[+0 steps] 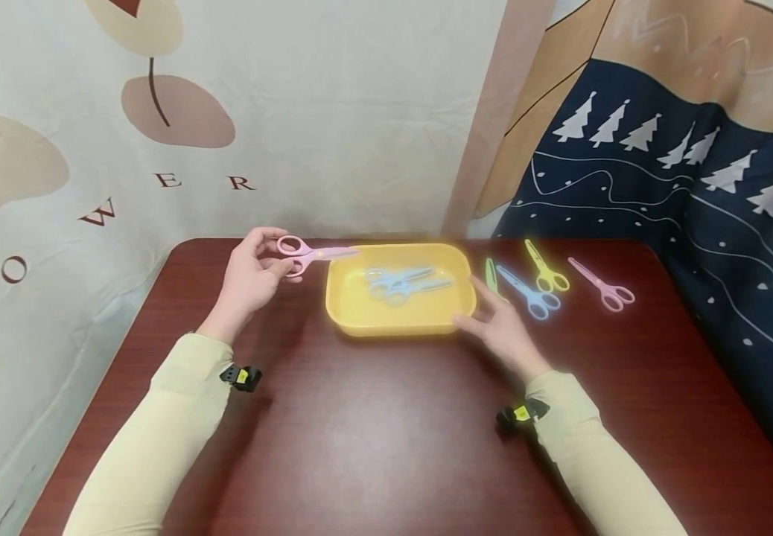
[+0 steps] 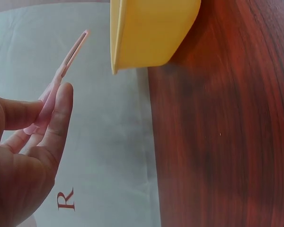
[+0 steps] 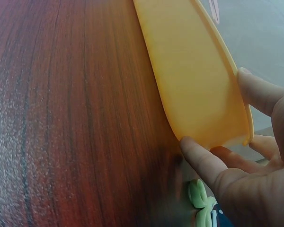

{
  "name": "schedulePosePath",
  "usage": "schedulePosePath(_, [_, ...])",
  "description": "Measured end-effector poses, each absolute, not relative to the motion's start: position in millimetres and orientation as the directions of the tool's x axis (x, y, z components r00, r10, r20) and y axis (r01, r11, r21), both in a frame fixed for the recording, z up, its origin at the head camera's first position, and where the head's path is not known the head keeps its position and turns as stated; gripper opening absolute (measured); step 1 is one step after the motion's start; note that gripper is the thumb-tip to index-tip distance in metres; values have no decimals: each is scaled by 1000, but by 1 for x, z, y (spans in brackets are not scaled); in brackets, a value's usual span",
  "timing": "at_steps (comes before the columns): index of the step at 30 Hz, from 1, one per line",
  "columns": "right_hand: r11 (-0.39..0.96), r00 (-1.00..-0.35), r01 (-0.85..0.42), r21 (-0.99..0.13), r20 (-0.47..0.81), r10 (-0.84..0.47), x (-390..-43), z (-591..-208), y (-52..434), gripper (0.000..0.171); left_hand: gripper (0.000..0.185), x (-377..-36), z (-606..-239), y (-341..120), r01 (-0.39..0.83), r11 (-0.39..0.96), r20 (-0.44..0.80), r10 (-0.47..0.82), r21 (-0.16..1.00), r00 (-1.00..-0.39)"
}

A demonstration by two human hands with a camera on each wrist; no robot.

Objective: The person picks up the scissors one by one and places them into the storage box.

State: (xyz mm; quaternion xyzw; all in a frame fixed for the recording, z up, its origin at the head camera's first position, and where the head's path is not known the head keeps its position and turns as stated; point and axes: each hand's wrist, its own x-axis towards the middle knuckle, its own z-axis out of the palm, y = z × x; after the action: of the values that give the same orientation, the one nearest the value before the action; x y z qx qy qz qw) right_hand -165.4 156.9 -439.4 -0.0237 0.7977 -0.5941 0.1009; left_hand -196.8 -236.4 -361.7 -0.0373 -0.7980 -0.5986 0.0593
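Note:
My left hand point(image 1: 252, 272) pinches a pair of pink scissors point(image 1: 301, 260) by the handles, thumb on one side and fingers on the other. Its blades point right, level with the left rim of a yellow plastic tray point(image 1: 393, 330). Inside the tray lie two pairs of light blue scissors point(image 1: 420, 286), partly overlapping. At the tray's right end, my right hand point(image 1: 502, 329) grips the wall; in the right wrist view the thumb point(image 3: 255, 90) is at the rim and a finger point(image 3: 199, 153) touches the lower edge.
Right of the tray lie green scissors point(image 1: 491, 274), partly hidden by my right hand, then blue scissors point(image 1: 527, 292), yellow scissors point(image 1: 542, 269) and pink scissors point(image 1: 603, 285). All are on the dark red wooden table point(image 1: 386, 432). Printed cloth point(image 1: 333, 134) hangs behind.

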Motion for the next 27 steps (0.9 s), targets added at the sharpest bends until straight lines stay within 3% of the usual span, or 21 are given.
schedulePosePath(14, [301, -979, 77, -951, -128, -156, -166, -439, 157, 88, 48, -198, -361, -220, 120, 231, 118, 23, 965, -993])
schedulePosePath(27, [278, -977, 74, -958, -125, -171, -167, -442, 158, 87, 46, -199, -364, -209, 101, 299, 88, 54, 949, -995])
